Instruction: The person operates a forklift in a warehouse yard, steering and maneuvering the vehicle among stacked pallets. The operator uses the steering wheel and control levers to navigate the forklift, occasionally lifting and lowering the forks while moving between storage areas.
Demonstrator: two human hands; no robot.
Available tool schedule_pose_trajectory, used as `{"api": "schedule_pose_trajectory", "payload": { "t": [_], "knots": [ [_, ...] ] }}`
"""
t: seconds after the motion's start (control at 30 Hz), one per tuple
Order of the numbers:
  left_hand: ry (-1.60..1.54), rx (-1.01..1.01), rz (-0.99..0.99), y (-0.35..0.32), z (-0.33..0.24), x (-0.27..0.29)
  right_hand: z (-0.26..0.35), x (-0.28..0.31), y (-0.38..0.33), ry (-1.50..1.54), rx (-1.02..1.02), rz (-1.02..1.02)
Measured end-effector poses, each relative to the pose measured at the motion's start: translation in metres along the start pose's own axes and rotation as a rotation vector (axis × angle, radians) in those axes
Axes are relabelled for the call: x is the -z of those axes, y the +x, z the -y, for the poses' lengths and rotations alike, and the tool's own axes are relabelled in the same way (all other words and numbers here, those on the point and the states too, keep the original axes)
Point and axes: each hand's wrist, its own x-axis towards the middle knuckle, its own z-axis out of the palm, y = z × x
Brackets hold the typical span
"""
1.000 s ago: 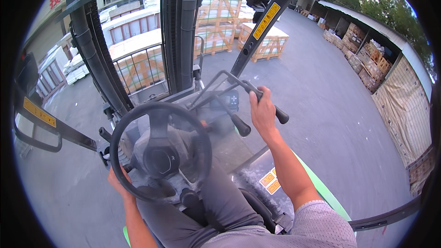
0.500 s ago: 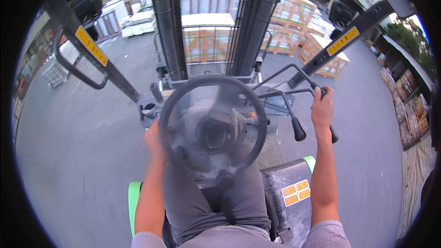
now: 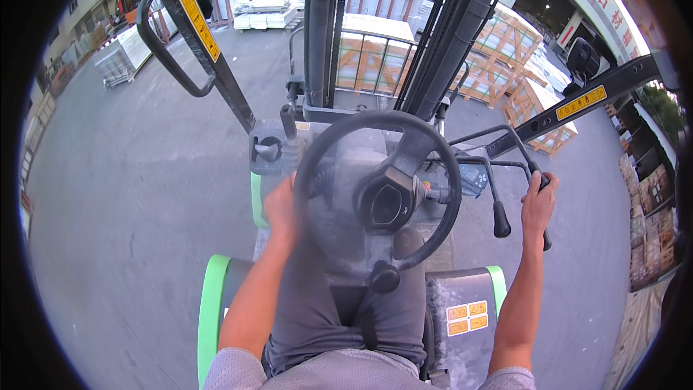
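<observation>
Steering wheel [image 3: 455, 188] and mast [image 3: 321, 36]: both sit farther right in the view than half a second ago; both hands likewise farther right, the right hand also lower in view.
Left hand [image 3: 280, 209]: bare, at the left side of the steering wheel; fingers blurred and partly hidden by the rim; cannot tell whether the grip is closed.
Right hand [image 3: 538, 206]: bare; grip closed around the outer lever handle [image 3: 546, 240], whose rounded lower end projects below the hand.
Outer lever handle, position: right of the steering wheel, on a bent dark rod.
Inner lever handle [image 3: 501, 220]: black, rounded; near the right hand on its left side, apart from it.
Spinner knob [image 3: 385, 276]: black, round; at the near side of the steering wheel, apart from both hands.
Stalk [image 3: 289, 123]: dark, upright; beyond the left hand.
Legs [image 3: 307, 296]: in grey trousers, partly beneath the steering wheel.
Side panel [image 3: 451, 343]: dark, scuffed pale; right of the legs; bears an orange-and-white warning label [image 3: 468, 318].
Fender [image 3: 211, 318]: bright green, left of the left forearm.
Front pillars: left pillar [image 3: 234, 94] and right pillar [image 3: 628, 85], both black with yellow label strips.
Slatted crate [image 3: 361, 72]: wooden, pale-topped; visible between the mast uprights.
Stacked crates [image 3: 502, 47]: wooden, beyond the mast on its right.
Slabs [image 3: 267, 18]: pale, piled left of the mast.
Ground [image 3: 144, 209]: grey paving.
</observation>
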Motion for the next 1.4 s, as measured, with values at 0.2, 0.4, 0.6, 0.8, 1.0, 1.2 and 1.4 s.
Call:
{"api": "schedule_pose_trajectory", "payload": {
  "t": [0.2, 0.4, 0.6, 0.8, 1.0, 1.2, 1.4],
  "knots": [
    [0.043, 0.001, 0.041, 0.011, 0.003, -0.018, -0.035, 0.031, -0.063, -0.165, -0.022, -0.052],
    [-0.010, -0.182, -0.075, 0.012, -0.022, -0.030, 0.008, 0.035, -0.140, 0.089, 0.370, -0.115],
    [0.042, -0.234, -0.081, 0.014, -0.030, -0.022, 0.125, -0.011, -0.192, 0.575, 0.507, 0.363],
    [0.118, -0.233, -0.056, 0.019, -0.015, -0.025, 0.140, -0.041, -0.212, 0.628, 0.462, 0.247],
    [0.041, -0.250, -0.078, 0.024, -0.019, -0.043, 0.132, -0.047, -0.213, 0.636, 0.423, 0.183],
    [-0.052, -0.232, -0.077, 0.029, -0.025, -0.045, 0.130, -0.061, -0.209, 0.659, 0.409, 0.188],
    [-0.003, -0.226, -0.068, 0.033, -0.028, -0.062, 0.121, -0.069, -0.195, 0.675, 0.406, 0.191]
  ]
}}
